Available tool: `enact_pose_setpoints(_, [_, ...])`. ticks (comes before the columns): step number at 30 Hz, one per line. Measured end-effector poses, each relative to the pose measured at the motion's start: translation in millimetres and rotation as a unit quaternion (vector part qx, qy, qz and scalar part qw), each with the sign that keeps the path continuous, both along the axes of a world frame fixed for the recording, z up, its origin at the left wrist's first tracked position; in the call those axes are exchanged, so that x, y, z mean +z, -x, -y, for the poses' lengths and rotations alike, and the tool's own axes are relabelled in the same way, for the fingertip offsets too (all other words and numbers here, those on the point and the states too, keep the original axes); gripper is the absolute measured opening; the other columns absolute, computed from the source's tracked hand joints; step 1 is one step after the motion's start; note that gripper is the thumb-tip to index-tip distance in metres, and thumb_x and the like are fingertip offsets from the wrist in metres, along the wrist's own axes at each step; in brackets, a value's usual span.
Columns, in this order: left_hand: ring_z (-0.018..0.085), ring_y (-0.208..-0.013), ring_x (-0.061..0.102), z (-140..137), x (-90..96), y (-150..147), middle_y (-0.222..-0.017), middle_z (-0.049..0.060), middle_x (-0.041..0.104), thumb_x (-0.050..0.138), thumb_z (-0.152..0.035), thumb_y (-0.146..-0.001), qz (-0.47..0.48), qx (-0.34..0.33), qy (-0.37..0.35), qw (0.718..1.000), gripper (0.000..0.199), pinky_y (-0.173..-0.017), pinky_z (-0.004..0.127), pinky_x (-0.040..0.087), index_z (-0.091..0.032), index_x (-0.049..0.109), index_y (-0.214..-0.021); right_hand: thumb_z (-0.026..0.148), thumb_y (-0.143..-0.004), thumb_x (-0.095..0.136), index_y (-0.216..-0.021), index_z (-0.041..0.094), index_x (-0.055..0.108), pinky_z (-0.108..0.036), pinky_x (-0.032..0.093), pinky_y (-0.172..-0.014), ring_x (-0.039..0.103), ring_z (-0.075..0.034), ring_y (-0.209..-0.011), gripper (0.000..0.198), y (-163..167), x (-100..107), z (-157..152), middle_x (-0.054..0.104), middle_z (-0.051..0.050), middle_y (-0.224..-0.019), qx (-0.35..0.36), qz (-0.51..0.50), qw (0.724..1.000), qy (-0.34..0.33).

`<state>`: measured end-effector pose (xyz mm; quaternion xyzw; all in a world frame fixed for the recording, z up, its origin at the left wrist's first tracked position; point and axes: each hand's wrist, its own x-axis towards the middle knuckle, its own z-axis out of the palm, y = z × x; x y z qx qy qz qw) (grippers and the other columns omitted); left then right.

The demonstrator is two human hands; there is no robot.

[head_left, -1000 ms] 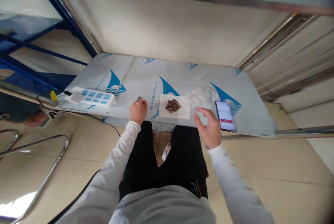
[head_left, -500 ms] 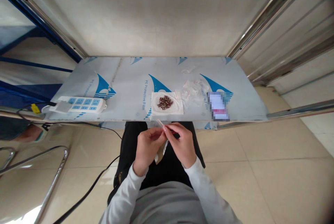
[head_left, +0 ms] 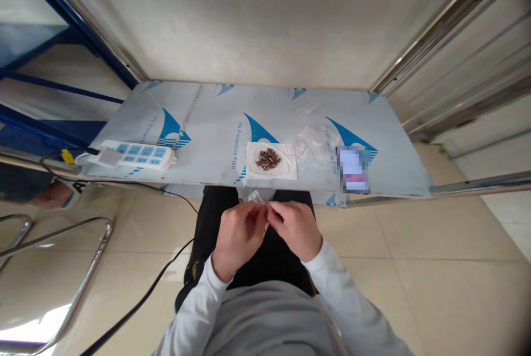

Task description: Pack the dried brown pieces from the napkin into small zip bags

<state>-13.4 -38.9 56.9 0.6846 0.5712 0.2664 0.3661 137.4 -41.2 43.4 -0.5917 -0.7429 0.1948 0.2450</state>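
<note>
1. While held up over the black trousers [head_left: 269, 267], just short of the near edge of the desk [head_left: 207, 140], pinched between left hand [head_left: 239, 234] and right hand [head_left: 296, 229]: a small clear plastic bag [head_left: 256, 197].
2. Visible end of the bag slanting forward and to the left from the meeting fingertips, so nearer to the left hand. Full long axis impossible to trace, with most of the length hidden behind fingers.
3. On the left, thumb and forefinger pressed together on the bag; on the right, thumb and forefinger closed at the same spot, apparently nipping the plastic too. Exact hold hidden.
4. Ahead of both hands and slightly right of the bag's visible end: a pile of small brown metallic cylinders [head_left: 268, 159] in a white square tray [head_left: 290, 171], near the desk's front edge, apart from either hand.
5. Right of the tray, crumpled clear bags [head_left: 313, 143], then a phone [head_left: 352, 171]; well to the left, a white power strip [head_left: 143, 157].
6. Across the desktop, pale film with blue printing. Behind, a plain wall panel [head_left: 257, 24]; at left, a blue metal frame [head_left: 74, 37] and tubular chair frame [head_left: 108, 228]; below, tiled floor [head_left: 365, 234].
</note>
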Motion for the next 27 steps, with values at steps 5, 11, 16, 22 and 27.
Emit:
enact_pose_setpoints(5, [0.009,-0.049,0.046,0,7.6,-3,-0.053,-0.002,0.055,0.053,-0.024,-0.077,-0.036,0.069,-0.012,0.997,0.022,-0.051,0.021,0.033,-0.019,0.048,-0.056,0.024,-0.087,0.053,-0.073,0.022,0.066,-0.03,0.044,-0.061,0.063,-0.019,-0.059,0.019,-3,-1,5,0.069,-0.005,-0.064,-0.137,-0.02,0.988,-0.07])
enact_pose_setpoints(11, [0.008,-0.052,0.043,-17,25.8,1,-0.054,-0.004,0.049,0.043,-0.019,-0.079,0.074,-0.009,0.037,0.997,0.021,-0.052,0.02,0.033,-0.018,0.047,-0.059,0.052,-0.056,0.083,-0.142,0.025,0.036,-0.044,0.038,-0.106,0.044,-0.031,-0.13,0.102,-12,2,0,0.046,-0.011,-0.143,0.03,-0.326,0.945,0.01])
enact_pose_setpoints(16, [0.008,-0.051,0.039,-24,33.7,1,-0.053,-0.004,0.045,0.042,-0.019,-0.08,0.085,-0.071,0.049,0.993,0.024,-0.052,0.02,0.029,-0.018,0.042,-0.056,0.034,-0.068,0.081,-0.132,0.027,0.05,-0.043,0.038,-0.107,0.053,-0.026,-0.123,0.072,-9,-3,-19,0.057,-0.008,-0.132,0.129,-0.42,0.892,0.106])
enact_pose_setpoints(22, [0.01,-0.049,0.038,-24,43.2,2,-0.052,-0.001,0.049,0.047,-0.026,-0.079,-0.127,-0.036,-0.006,0.991,0.027,-0.054,0.026,0.021,-0.018,0.044,-0.053,0.027,-0.066,0.081,-0.114,0.026,0.06,-0.037,0.046,-0.096,0.062,-0.022,-0.106,0.053,-10,-15,-23,0.065,-0.005,-0.114,0.089,-0.454,0.879,0.113])
enact_pose_setpoints(27, [0.014,-0.051,0.046,-20,47.5,6,-0.058,0.003,0.058,0.049,-0.037,-0.081,-0.237,0.013,-0.032,0.971,0.031,-0.054,0.029,0.016,-0.019,0.049,-0.055,0.023,-0.067,0.077,-0.103,0.024,0.061,-0.031,0.05,-0.083,0.064,-0.018,-0.089,0.038,-13,-17,-17,0.068,-0.002,-0.096,0.064,-0.401,0.907,0.106])
